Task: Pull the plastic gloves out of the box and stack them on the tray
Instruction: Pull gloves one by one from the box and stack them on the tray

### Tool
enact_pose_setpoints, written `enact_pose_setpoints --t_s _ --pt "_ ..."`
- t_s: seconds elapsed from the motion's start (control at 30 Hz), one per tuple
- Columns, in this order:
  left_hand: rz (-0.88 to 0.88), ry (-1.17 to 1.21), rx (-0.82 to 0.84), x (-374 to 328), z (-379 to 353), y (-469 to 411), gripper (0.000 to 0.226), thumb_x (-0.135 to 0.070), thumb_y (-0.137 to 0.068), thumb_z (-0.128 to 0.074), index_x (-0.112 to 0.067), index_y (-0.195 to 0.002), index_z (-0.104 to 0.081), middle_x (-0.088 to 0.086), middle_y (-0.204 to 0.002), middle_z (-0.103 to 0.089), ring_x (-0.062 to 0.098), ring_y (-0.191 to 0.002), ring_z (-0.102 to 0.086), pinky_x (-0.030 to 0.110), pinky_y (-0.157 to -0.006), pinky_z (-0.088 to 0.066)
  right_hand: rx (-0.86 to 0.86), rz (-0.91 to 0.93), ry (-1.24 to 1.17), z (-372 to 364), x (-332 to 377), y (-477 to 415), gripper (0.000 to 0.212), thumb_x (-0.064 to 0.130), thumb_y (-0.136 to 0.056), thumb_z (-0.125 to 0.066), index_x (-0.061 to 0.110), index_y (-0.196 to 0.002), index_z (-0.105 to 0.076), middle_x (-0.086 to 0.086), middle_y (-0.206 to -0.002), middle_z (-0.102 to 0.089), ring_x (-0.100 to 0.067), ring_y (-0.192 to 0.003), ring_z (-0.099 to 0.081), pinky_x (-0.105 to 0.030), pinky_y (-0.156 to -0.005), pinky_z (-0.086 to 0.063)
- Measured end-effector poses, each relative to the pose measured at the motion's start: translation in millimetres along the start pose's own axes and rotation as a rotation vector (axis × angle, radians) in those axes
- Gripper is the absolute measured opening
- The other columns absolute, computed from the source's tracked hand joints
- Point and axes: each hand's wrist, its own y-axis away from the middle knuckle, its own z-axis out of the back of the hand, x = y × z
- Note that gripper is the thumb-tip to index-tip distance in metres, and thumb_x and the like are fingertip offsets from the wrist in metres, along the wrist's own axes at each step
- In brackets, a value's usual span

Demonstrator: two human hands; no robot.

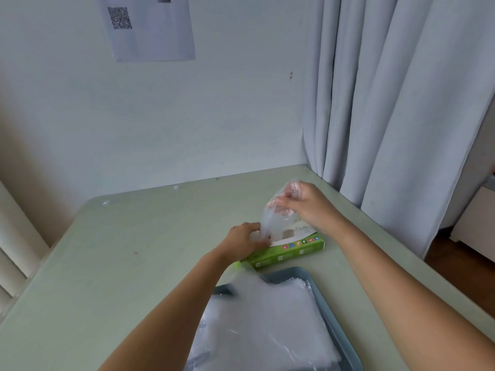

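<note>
Right hand [304,203] pinches a plastic glove [274,223] above the green box [290,253]; left hand [245,239] grips the box's 9 o'clock end; tray [292,273] holding stacked gloves [267,322] sits at its 6 o'clock.

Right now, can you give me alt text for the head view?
The right hand pinches a clear plastic glove rising from the green glove box, which the left hand holds on the table. A stack of gloves lies on the blue tray nearer the camera.
</note>
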Motion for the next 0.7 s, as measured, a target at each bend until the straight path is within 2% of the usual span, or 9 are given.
enact_pose_setpoints --t_s 0.07,0.13,0.2,0.3,0.4,0.47,0.57,0.63,0.7 --pt "0.027 0.010 0.017 4 0 2 0.049 -0.061 -0.065 -0.059 -0.033 -0.105 -0.066 0.000 -0.104 -0.067 0.025 -0.104 -0.058 0.040 -0.101 -0.041 -0.010 0.028 -0.046 5 9 3 0.021 0.023 -0.083 -0.071 0.013 -0.082 -0.052 -0.011 -0.088 -0.073 -0.021 -0.086 -0.072 -0.041 -0.078 -0.054" --pt "0.034 0.002 0.037 9 0 1 0.052 -0.066 -0.065 -0.062 -0.037 -0.108 -0.064 -0.003 -0.111 -0.064 0.023 -0.111 -0.054 0.042 -0.105 -0.037 -0.032 0.071 -0.099 14 23 6 0.015 0.006 -0.089 -0.064 0.010 -0.082 -0.052 -0.001 -0.073 -0.072 -0.010 -0.069 -0.070 -0.025 -0.066 -0.053" --pt "0.032 -0.015 0.062 8 2 4 0.039 -0.054 -0.076 -0.068 -0.037 -0.110 -0.062 -0.002 -0.120 -0.059 0.022 -0.118 -0.049 0.041 -0.110 -0.032 -0.129 0.100 -0.190 25 43 12 0.018 0.000 -0.089 -0.061 0.012 -0.079 -0.052 0.003 -0.065 -0.068 -0.008 -0.059 -0.063 -0.026 -0.065 -0.050" --pt "-0.009 0.040 0.003 5 5 9 0.032 -0.039 -0.075 -0.076 -0.041 -0.102 -0.058 -0.005 -0.125 -0.052 0.021 -0.119 -0.048 0.038 -0.109 -0.033 -0.131 0.118 -0.333 36 69 24 0.013 0.005 -0.090 -0.060 0.014 -0.084 -0.053 -0.012 -0.083 -0.073 -0.020 -0.075 -0.067 -0.028 -0.066 -0.055" --pt "-0.033 0.302 -0.194 -11 17 22 0.034 -0.015 -0.084 -0.069 -0.023 -0.115 -0.058 -0.006 -0.121 -0.052 0.016 -0.113 -0.052 0.018 -0.090 -0.043 0.011 0.100 -0.393 34 83 39 0.010 0.005 -0.091 -0.057 0.014 -0.092 -0.055 -0.010 -0.084 -0.074 -0.019 -0.079 -0.070 -0.026 -0.063 -0.056" --pt "-0.017 0.709 -0.199 -23 31 39 0.017 -0.013 -0.095 -0.052 -0.013 -0.106 -0.064 -0.002 -0.105 -0.065 0.015 -0.100 -0.058 0.014 -0.075 -0.045 0.134 0.063 -0.453 31 90 50 0.021 0.007 -0.087 -0.057 0.018 -0.104 -0.061 -0.008 -0.089 -0.074 -0.017 -0.075 -0.070 -0.025 -0.063 -0.056" --pt "0.008 1.368 0.205 -39 45 68 0.065 -0.053 -0.100 -0.024 -0.004 -0.116 -0.062 0.013 -0.105 -0.070 0.028 -0.092 -0.068 0.036 -0.080 -0.054 0.288 -0.003 -0.569 25 94 68 0.046 0.016 -0.075 -0.064 0.029 -0.120 -0.062 -0.014 -0.100 -0.072 -0.016 -0.069 -0.068 -0.024 -0.062 -0.056" --pt "-0.059 1.509 0.475 -31 44 79 0.089 -0.075 -0.088 -0.020 -0.007 -0.136 -0.049 0.020 -0.126 -0.060 0.036 -0.110 -0.061 0.049 -0.094 -0.049 0.329 -0.032 -0.616 21 95 81 0.057 0.017 -0.070 -0.067 0.033 -0.124 -0.059 -0.015 -0.101 -0.072 -0.016 -0.070 -0.069 -0.022 -0.058 -0.055" --pt "-0.136 1.570 0.676 -25 42 94 0.105 -0.085 -0.075 -0.030 -0.005 -0.143 -0.041 0.023 -0.136 -0.052 0.036 -0.123 -0.052 0.049 -0.104 -0.041 0.341 -0.043 -0.613 18 97 93 0.060 0.016 -0.071 -0.065 0.033 -0.127 -0.055 -0.013 -0.098 -0.072 -0.016 -0.073 -0.070 -0.021 -0.055 -0.053"
